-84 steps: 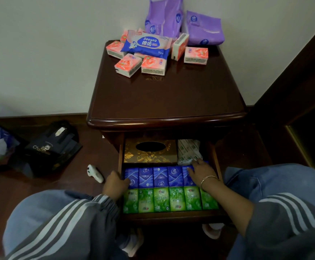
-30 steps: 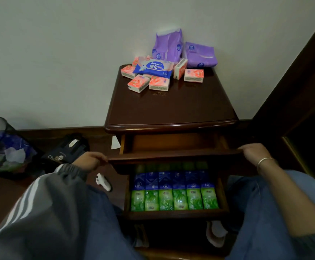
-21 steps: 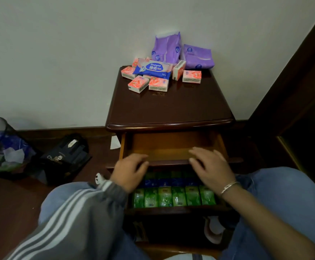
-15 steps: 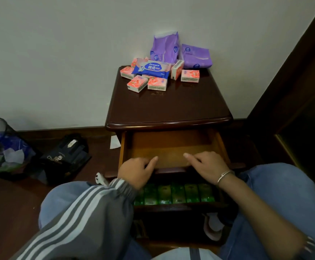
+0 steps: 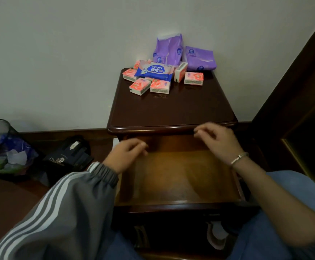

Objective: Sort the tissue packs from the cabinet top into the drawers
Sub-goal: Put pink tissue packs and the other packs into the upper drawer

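Observation:
Several pink tissue packs lie at the back of the dark wooden cabinet top, around a blue wet-wipe pack. Two purple packs lean on the wall behind them. The upper drawer is pulled far out and its wooden floor is bare. My left hand hovers over the drawer's left side, fingers loosely curled, holding nothing. My right hand, with a bracelet on the wrist, hovers near the cabinet's front edge, fingers apart and empty. The lower drawer is hidden under the upper one.
A mesh waste bin with crumpled paper stands on the floor at the left, next to a black bag. A dark wooden panel rises on the right. My knees flank the cabinet.
The upper drawer has come fully out and now covers the lower drawer's green and blue packs. Both hands have left its front edge and lifted toward the cabinet top.

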The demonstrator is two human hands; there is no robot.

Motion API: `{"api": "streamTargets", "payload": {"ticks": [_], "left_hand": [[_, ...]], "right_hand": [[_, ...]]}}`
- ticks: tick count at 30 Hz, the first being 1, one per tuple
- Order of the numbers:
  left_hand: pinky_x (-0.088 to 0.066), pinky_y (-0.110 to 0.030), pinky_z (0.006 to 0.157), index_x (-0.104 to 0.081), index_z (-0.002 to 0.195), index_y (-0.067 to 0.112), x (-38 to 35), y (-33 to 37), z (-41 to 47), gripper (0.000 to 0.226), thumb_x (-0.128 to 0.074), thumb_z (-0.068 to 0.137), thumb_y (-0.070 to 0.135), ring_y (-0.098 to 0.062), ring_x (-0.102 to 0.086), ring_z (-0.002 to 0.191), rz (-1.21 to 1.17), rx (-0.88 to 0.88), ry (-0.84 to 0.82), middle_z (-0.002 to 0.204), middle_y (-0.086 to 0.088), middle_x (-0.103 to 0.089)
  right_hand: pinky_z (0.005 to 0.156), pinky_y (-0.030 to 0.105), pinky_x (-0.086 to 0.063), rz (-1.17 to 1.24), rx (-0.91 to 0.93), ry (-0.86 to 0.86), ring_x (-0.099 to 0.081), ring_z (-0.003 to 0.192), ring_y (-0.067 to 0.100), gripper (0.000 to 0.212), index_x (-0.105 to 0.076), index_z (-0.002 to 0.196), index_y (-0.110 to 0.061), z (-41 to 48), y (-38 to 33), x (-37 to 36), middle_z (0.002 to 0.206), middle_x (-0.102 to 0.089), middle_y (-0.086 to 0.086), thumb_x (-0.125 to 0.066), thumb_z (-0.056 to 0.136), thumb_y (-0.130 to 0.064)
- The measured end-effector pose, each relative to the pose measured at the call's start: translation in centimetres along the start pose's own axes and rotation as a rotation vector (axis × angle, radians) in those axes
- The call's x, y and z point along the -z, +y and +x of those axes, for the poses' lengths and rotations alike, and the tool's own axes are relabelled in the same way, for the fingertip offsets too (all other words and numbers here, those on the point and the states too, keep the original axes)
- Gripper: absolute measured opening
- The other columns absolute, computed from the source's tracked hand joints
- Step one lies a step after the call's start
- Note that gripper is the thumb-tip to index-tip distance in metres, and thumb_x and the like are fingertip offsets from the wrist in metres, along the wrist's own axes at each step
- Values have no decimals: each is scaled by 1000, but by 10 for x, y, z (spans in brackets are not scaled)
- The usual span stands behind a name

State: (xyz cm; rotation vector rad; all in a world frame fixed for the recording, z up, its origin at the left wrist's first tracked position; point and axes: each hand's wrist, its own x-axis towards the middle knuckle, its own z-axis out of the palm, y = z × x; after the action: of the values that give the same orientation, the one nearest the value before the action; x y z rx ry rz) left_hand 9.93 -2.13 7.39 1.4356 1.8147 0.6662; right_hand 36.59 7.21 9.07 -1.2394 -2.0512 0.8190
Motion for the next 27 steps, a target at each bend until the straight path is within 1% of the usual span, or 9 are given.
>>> {"api": "streamTargets", "payload": {"ticks": [3, 6, 10, 13, 17, 20, 23, 25, 27], "left_hand": [[-46, -25, 86, -61, 106, 27, 20, 15, 33, 16, -50, 95, 31, -6, -60, 94, 94, -122, 324, 102, 10, -65], [-37, -32, 102, -52, 129, 11, 31, 18, 75, 40, -54, 94, 30, -22, -50, 120, 250, -92, 452, 129, -10, -53], [-27, -38, 114, -39, 142, 10, 36, 15, 121, 59, -55, 92, 36, -29, -32, 137, 290, 16, 508, 148, -14, -32], [-29, -41, 113, -36, 142, 9, 41, 13, 153, 63, -56, 90, 39, -30, -31, 137, 306, 0, 541, 149, -13, -30], [-37, -42, 104, -42, 135, 6, 46, 21, 197, 62, -61, 87, 41, -30, -41, 129, 308, -56, 587, 140, -14, -41], [-38, -46, 100, -39, 135, 8, 46, 28, 223, 74, -61, 83, 55, -32, -44, 126, 255, 52, 575, 137, -14, -44], [-38, -50, 98, -36, 136, 6, 44, 26, 240, 76, -63, 82, 52, -36, -47, 123, 375, 129, 526, 135, -17, -47], [-43, -47, 98, -44, 131, 5, 53, 24, 243, 71, -67, 80, 49, -36, -51, 118, 344, 148, 499, 131, -18, -52], [-46, -38, 90, -53, 123, 7, 62, 25, 242, 61, -69, 78, 45, -28, -55, 110, 245, 13, 492, 125, -14, -58]], "right_hand": [[95, 36, -45, -240, 80, 149, -56, 115, 24, 31, -60, 119, -15, 55, 10, 2, 121, -63, 6, -53, 92, -27], [114, 46, -24, -501, -102, 28, -22, 143, 27, 56, -37, 142, -16, 108, 28, -6, 152, -31, 8, -46, 93, -42], [116, 54, -8, -666, -284, -139, -1, 147, 24, 68, -17, 149, -26, 145, 59, -18, 160, -8, -1, -29, 91, -60], [115, 55, -8, -713, -294, -114, -5, 147, 23, 70, -17, 148, -31, 149, 76, -28, 159, -10, -3, -21, 88, -67], [113, 54, -13, -703, -247, 19, -16, 145, 21, 72, -27, 144, -33, 147, 84, -33, 156, -23, -3, -24, 83, -69], [113, 52, -16, -695, -234, 71, -20, 144, 20, 69, -32, 142, -33, 145, 83, -34, 154, -28, -3, -30, 83, -68], [114, 52, -16, -689, -234, 105, -22, 143, 19, 66, -35, 141, -31, 143, 82, -34, 153, -31, -3, -33, 84, -64], [114, 51, -17, -687, -231, 123, -23, 143, 19, 65, -36, 141, -30, 142, 82, -35, 152, -32, -3, -35, 85, -63], [114, 50, -17, -685, -230, 132, -23, 143, 19, 64, -36, 141, -30, 142, 82, -37, 152, -32, -3, -34, 85, -61]]}}
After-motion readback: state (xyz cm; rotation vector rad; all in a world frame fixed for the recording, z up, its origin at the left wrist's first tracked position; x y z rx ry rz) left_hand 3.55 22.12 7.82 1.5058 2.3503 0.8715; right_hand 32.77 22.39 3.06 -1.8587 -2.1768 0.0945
